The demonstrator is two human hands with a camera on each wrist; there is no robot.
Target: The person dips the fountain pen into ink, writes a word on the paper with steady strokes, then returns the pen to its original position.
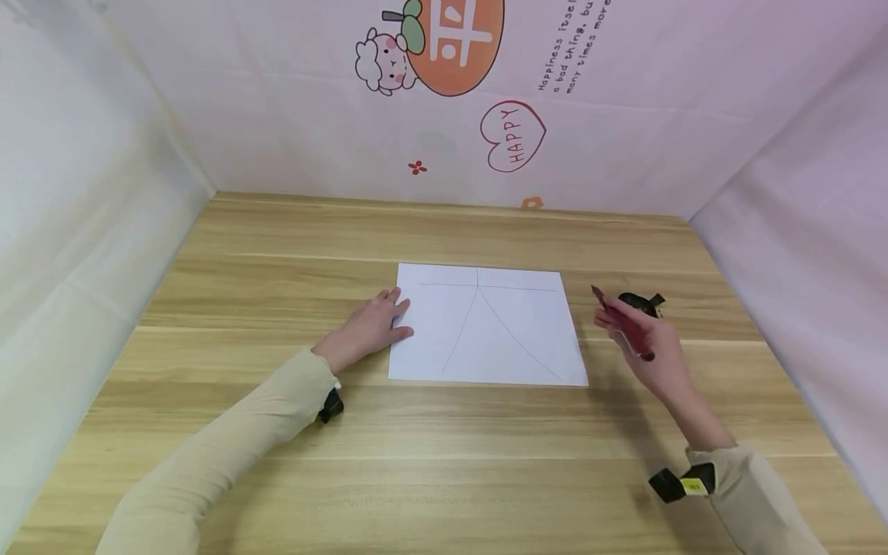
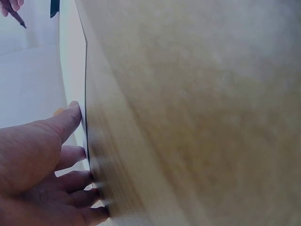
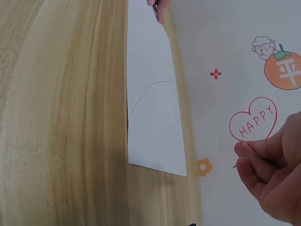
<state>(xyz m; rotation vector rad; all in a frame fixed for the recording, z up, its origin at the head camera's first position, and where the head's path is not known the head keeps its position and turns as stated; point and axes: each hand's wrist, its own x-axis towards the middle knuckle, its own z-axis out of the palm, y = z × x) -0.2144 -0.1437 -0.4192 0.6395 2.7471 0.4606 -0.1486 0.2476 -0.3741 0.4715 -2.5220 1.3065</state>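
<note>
A white sheet of paper (image 1: 496, 347) lies flat on the table. It carries thin drawn lines: one across near the top, a short one upright, and two spreading downward. My left hand (image 1: 368, 322) rests at the paper's left edge with its fingertips and thumb on it, as the left wrist view also shows the hand (image 2: 42, 160) at the edge. Off the paper's right side, my right hand (image 1: 655, 347) holds a dark red pen (image 1: 630, 330) above the table, tip pointing up and left. In the right wrist view the right hand (image 3: 275, 167) hides nearly all of the pen.
A black object (image 1: 640, 304) lies just behind the right hand, partly covered by it; its kind is unclear. The wooden table (image 1: 444, 470) ends at a printed white cloth (image 1: 298, 131) at the back, with white cloth on both sides. Black devices (image 1: 683, 483) sit at the wrists.
</note>
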